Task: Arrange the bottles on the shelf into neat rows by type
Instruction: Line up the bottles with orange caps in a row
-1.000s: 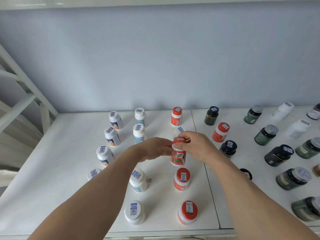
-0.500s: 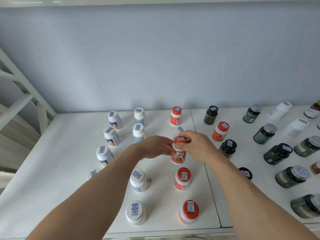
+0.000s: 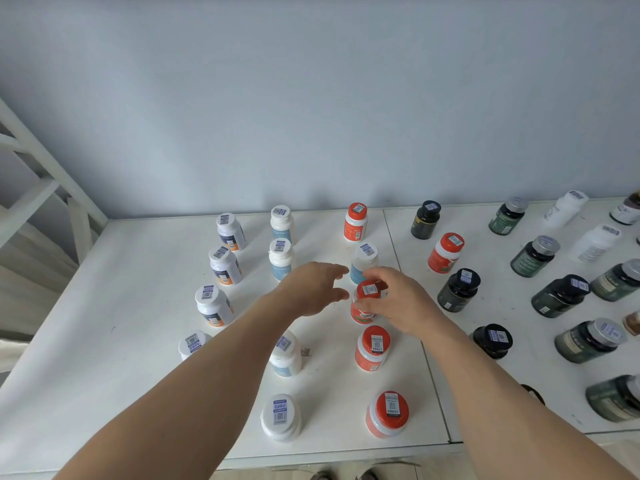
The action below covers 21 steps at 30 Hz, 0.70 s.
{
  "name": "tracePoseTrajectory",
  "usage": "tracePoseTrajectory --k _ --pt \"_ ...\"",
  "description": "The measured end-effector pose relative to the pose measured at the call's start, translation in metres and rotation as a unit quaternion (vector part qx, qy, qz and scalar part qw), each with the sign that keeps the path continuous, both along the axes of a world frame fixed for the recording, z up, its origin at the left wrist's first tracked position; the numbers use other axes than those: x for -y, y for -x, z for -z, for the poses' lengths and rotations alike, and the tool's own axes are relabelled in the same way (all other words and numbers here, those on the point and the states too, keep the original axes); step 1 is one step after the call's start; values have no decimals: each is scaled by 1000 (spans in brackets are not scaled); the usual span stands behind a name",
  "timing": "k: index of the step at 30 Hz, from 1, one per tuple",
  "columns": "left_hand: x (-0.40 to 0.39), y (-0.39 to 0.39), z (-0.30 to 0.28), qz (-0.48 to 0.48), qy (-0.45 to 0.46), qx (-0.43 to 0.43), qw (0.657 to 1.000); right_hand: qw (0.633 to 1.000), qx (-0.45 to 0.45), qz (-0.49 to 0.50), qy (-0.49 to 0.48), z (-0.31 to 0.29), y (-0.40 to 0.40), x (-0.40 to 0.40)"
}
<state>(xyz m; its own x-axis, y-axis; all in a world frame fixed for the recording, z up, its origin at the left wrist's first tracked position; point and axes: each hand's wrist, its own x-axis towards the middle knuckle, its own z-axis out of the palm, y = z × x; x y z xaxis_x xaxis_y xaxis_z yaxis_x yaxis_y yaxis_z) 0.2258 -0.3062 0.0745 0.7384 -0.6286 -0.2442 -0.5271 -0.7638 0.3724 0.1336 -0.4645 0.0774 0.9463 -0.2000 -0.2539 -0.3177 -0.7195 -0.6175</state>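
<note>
On the white shelf [image 3: 145,327] stand columns of bottles. My right hand [image 3: 394,303] grips a red-capped orange bottle [image 3: 363,303] standing in the middle of the orange column, fingers around its cap and side. Just behind it is a white bottle with a blue label [image 3: 362,263]. My left hand [image 3: 313,289] hovers just left of the orange bottle, fingers apart, holding nothing. More orange bottles stand in front [image 3: 372,348] and at the near edge [image 3: 388,414], one at the back [image 3: 356,221], and one tilted to the right [image 3: 445,252].
White bottles with orange-and-dark labels [image 3: 225,261] form the left column, blue-labelled white ones [image 3: 282,258] the second. Dark green and black bottles [image 3: 459,291] lie scattered on the right half, some tilted. A white diagonal frame [image 3: 45,174] rises at left; a wall behind.
My left hand has let go of the orange bottle and drawn slightly left with fingers spread. My right hand keeps its hold on the bottle, which now stands on the shelf.
</note>
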Motion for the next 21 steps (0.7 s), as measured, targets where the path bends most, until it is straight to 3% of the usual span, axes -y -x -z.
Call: tracePoseTrajectory --k 8,15,21 --pt "1 -16 -3 -16 24 -2 1000 995 67 64 -32 -18 -24 20" --pt "11 -32 3 -55 31 -53 997 998 -29 -61 -18 -20 -61 32" --pt "22 -45 7 -84 43 -117 989 997 -15 -59 -47 -12 -74 45"
